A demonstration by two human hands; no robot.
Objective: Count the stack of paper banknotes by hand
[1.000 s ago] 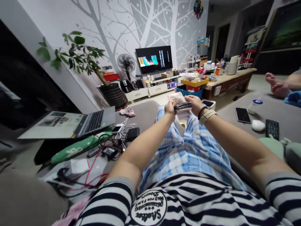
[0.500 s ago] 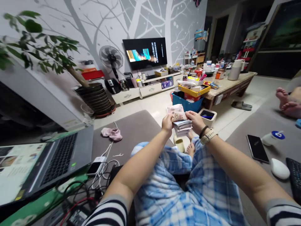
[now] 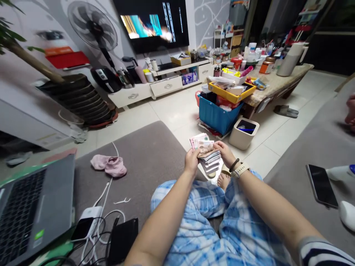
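Note:
A thick bundle of banknotes (image 3: 210, 159) is between my two hands, above my lap and past my knees. My left hand (image 3: 192, 159) grips it at the left edge, fingers closed. My right hand (image 3: 225, 153) pinches the notes at the upper right edge. Some pinkish notes fan upward past the left hand, and greyish ones stack below. A brownish note lies across the middle. Blue-and-white plaid trousers (image 3: 194, 229) cover my legs, and a bare foot (image 3: 223, 181) shows under the notes.
On the left seat lie a laptop (image 3: 36, 199), pink socks (image 3: 108, 164), cables and a black wallet-like item (image 3: 123, 240). A phone (image 3: 321, 184) and a white mouse (image 3: 347, 215) rest at right. Ahead stand a blue bin (image 3: 217, 114), a beige wastebasket (image 3: 240, 137) and a cluttered table (image 3: 294, 75).
My view has dipped and shifted, so the television and fan appear larger. Both hands still hold the banknotes, which now look more spread at the top.

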